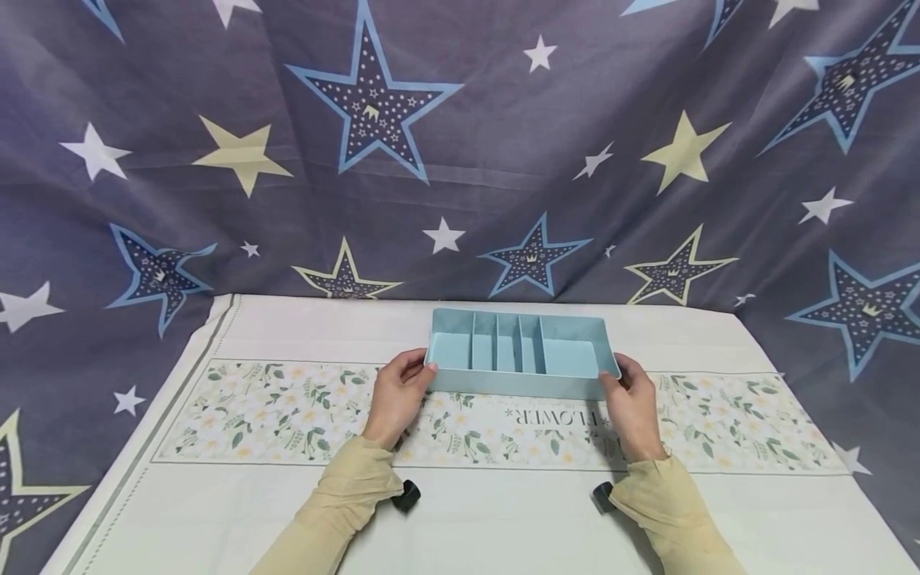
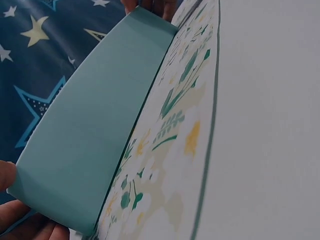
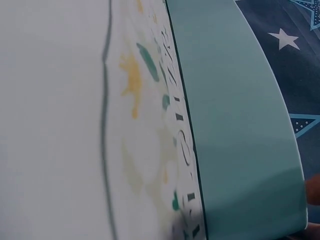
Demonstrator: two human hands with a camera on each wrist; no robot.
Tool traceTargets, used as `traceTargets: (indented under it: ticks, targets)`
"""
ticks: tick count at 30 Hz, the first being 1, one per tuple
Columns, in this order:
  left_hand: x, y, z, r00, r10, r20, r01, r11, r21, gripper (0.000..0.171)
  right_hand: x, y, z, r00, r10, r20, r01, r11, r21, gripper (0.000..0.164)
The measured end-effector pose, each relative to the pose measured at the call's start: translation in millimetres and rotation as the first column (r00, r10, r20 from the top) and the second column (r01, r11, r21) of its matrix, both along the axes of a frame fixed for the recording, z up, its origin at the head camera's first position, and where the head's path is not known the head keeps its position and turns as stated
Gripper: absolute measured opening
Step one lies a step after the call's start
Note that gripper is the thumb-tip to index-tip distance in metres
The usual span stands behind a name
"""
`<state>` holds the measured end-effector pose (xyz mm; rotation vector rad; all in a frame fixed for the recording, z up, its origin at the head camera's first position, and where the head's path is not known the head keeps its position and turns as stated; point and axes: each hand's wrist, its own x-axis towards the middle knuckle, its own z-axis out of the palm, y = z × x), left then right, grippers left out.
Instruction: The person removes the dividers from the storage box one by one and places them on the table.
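A light blue divided box (image 1: 517, 384) lies on the flowered band of the tablecloth, its open top showing several compartments, narrow ones between two wider ones. At its left front corner my left hand (image 1: 398, 397) grips the end wall, thumb on the rim. My right hand (image 1: 636, 409) holds the opposite end the same way, thumb over the front right corner. The left wrist view shows the box's plain long side (image 2: 95, 115), with fingers at both ends. In the right wrist view, only bits of my right fingers (image 3: 313, 190) show beside the box.
The white tablecloth (image 1: 503, 519) has a floral strip with the word FLOWER, upside down from here. Behind the table hangs a dark curtain (image 1: 489, 160) with stars. Black wrist pieces (image 1: 406, 496) stick out from under both yellow sleeves (image 1: 345, 495).
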<state>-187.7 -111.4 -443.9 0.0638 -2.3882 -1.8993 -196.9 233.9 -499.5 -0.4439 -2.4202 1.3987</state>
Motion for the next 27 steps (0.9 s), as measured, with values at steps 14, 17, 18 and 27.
traceTargets:
  ticks: [14, 17, 18, 27]
  targets:
    - [4.9, -11.6, 1.9, 1.0, 0.016, -0.013, -0.016, 1.0, 0.002, 0.037, -7.2, -11.9, -4.4, 1.0, 0.013, 0.024, -0.013, 1.0, 0.008, 0.046]
    - [6.4, -14.6, 2.1, 1.0, 0.024, -0.018, -0.024, 1.0, -0.001, 0.037, -8.2, -16.2, -3.4, 0.999, 0.029, 0.022, -0.029, 1.0, 0.01, 0.047]
    - [6.8, -15.7, 2.4, 1.0, 0.024, -0.018, -0.025, 1.0, -0.005, 0.037, -8.3, -17.6, -2.7, 0.999, 0.035, 0.019, -0.035, 0.999, 0.008, 0.047]
    - [8.0, -23.8, 4.0, 0.999, 0.032, -0.011, -0.033, 0.999, -0.029, 0.038, -6.4, -26.3, 2.8, 0.997, 0.076, -0.015, -0.076, 0.997, -0.023, 0.046]
